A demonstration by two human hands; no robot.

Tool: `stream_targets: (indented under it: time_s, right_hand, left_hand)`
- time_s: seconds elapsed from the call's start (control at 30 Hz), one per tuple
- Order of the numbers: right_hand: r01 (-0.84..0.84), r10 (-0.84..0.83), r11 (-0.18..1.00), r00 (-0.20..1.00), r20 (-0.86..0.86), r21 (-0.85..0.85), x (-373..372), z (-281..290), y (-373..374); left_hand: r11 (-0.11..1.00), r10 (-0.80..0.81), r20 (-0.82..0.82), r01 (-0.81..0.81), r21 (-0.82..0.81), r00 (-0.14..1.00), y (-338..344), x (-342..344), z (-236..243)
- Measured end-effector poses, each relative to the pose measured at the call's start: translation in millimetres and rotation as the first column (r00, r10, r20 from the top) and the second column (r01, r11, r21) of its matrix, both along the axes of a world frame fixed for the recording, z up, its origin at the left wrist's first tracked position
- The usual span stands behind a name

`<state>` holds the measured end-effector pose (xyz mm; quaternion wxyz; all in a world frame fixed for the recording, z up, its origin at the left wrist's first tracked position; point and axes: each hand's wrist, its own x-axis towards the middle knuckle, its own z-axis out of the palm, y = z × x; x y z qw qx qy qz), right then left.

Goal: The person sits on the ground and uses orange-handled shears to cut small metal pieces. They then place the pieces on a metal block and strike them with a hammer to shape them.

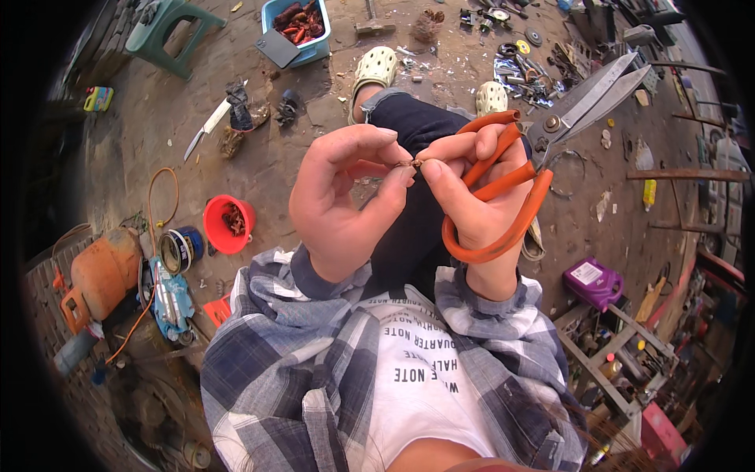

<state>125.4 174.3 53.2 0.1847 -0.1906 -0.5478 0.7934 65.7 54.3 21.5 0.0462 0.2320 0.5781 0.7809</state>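
Observation:
At the centre, above my dark trouser legs, my left hand (346, 197) pinches a small dark brown piece (416, 164) between thumb and finger. My right hand (472, 197) pinches the same piece from the other side, with large shears held in its fingers and palm. The shears have orange handles (532, 217) and steel blades (596, 96) pointing up to the right, slightly parted. The piece is too small to make out further. A red bucket (244, 212) with brown-red pieces stands on the ground left of my left hand.
A blue tub (275, 16) of red-brown pieces is at the top, near a green stool (173, 35). A knife (206, 126) lies at upper left. An orange gas cylinder (106, 275) stands lower left, a purple jug (594, 283) lower right. Scattered tools (523, 79) and metal frames (684, 175) lie right.

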Motion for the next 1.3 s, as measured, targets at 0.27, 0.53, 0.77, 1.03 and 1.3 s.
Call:
stream_targets:
  time_s: [0.27, 0.53, 0.77, 1.03, 1.3]
  right_hand:
    - [-0.03, 0.026, 0.999, 0.995, -0.095, -0.033, -1, -4, -2]
    - [0.074, -0.06, 0.983, 0.995, -0.082, 0.171, 0, -10, -2]
    - [0.018, -0.013, 0.998, 0.997, -0.08, 0.061, -1, -10, -5]
    - [-0.206, 0.188, 0.931, 0.978, -0.088, -0.301, -5, -21, 11]
    - [-0.151, 0.128, 0.957, 0.986, 0.107, 0.246, 2, -13, 11]
  left_hand:
    - [0.97, -0.202, 0.4, 0.127, 0.207, 0.894, 1, -2, 13]
    - [0.969, -0.229, 0.51, 0.143, 0.202, 0.829, 4, -5, 14]
    - [0.959, -0.268, 0.513, 0.177, 0.22, 0.816, -1, -7, 13]
    - [0.918, -0.386, 0.626, 0.218, 0.331, 0.678, -4, -15, 9]
    - [0.959, -0.166, 0.522, 0.015, 0.282, 0.837, -2, -12, 13]
